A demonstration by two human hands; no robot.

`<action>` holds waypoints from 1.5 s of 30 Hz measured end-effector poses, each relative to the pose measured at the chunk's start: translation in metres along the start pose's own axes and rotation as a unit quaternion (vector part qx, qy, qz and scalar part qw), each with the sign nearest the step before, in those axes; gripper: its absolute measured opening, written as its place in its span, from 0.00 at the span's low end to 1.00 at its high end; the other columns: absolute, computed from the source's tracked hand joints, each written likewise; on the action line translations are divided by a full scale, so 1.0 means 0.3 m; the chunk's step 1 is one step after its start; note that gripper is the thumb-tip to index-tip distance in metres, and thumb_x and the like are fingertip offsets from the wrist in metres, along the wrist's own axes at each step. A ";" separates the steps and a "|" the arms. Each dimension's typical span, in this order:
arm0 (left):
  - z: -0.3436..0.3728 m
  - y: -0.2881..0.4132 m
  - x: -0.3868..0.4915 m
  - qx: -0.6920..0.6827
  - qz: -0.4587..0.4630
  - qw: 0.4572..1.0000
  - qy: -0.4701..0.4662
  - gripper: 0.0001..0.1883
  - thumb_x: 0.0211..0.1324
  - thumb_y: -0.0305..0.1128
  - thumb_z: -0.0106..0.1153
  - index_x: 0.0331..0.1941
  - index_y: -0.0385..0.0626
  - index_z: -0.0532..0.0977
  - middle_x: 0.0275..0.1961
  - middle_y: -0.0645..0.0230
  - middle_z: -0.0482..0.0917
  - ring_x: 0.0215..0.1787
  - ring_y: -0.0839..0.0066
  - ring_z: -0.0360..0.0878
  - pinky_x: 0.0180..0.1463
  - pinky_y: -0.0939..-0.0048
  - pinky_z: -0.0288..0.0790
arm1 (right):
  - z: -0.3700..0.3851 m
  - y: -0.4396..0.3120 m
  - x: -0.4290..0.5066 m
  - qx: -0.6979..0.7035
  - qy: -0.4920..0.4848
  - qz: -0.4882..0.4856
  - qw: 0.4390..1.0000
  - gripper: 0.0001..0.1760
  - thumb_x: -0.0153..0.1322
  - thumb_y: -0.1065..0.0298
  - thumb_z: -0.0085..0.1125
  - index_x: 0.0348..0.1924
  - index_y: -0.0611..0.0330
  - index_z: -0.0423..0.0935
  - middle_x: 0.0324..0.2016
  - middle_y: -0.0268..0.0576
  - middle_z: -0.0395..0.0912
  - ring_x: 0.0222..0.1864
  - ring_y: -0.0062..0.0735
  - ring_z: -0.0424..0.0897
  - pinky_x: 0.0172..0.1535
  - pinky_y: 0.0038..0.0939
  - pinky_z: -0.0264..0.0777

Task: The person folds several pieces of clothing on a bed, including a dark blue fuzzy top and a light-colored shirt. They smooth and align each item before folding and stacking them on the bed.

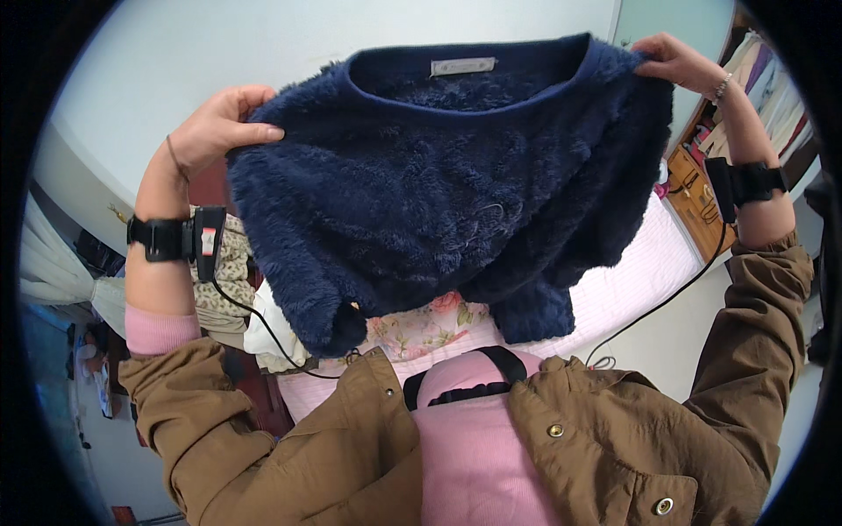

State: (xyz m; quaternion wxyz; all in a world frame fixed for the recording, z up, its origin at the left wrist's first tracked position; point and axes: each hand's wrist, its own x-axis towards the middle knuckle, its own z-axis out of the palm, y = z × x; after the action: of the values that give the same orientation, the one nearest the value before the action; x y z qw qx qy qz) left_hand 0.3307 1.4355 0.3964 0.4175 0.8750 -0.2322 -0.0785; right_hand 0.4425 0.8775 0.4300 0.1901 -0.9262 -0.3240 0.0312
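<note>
A dark blue fluffy pullover hangs spread out before me, its ribbed neckline at the top and a white label inside the collar. My left hand pinches one shoulder between thumb and fingers. At the other shoulder, my right hand grips the fabric, its fingertips partly hidden by the pile. Both sleeves droop downward, one cuff at the lower left and the other at the lower right. Some pale threads or hairs show on the front of the pullover.
Behind and below the pullover lies a bed with a pink quilted cover and a floral cloth. Folded patterned fabric is piled at left. A wooden drawer unit and hanging clothes stand at right. Cables run from both forearm straps.
</note>
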 end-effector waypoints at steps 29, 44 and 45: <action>0.063 -0.112 0.130 0.100 0.067 0.993 0.012 0.14 0.56 0.30 0.59 0.46 0.41 0.75 0.40 0.76 0.78 0.44 0.85 0.72 0.53 0.80 0.66 | 0.116 0.002 0.013 0.119 0.018 0.032 0.992 0.28 0.55 0.56 0.74 0.45 0.56 0.78 0.36 0.38 0.79 0.42 0.31 0.77 0.55 0.31 0.69; 0.106 -0.223 0.250 -0.334 0.210 0.914 0.100 0.16 0.57 0.28 0.59 0.50 0.39 0.73 0.47 0.64 0.79 0.48 0.71 0.78 0.55 0.71 0.70 | 0.217 -0.215 0.377 0.488 0.195 -0.224 0.821 0.06 0.63 0.72 0.62 0.31 0.65 0.78 0.33 0.44 0.79 0.34 0.30 0.79 0.36 0.26 0.75; 0.087 -0.234 0.287 -0.296 0.178 0.929 0.131 0.16 0.55 0.28 0.60 0.48 0.39 0.75 0.46 0.65 0.80 0.47 0.72 0.78 0.55 0.72 0.70 | 0.224 -0.234 0.416 0.491 0.217 -0.245 0.808 0.05 0.64 0.72 0.61 0.30 0.65 0.78 0.32 0.44 0.79 0.32 0.29 0.79 0.34 0.25 0.75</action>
State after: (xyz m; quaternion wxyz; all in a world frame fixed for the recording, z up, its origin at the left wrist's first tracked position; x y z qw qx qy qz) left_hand 0.4219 1.4149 0.3307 0.6911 0.6585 -0.2942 0.0471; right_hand 0.4875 1.0266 0.4022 0.6859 -0.5822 -0.4319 -0.0631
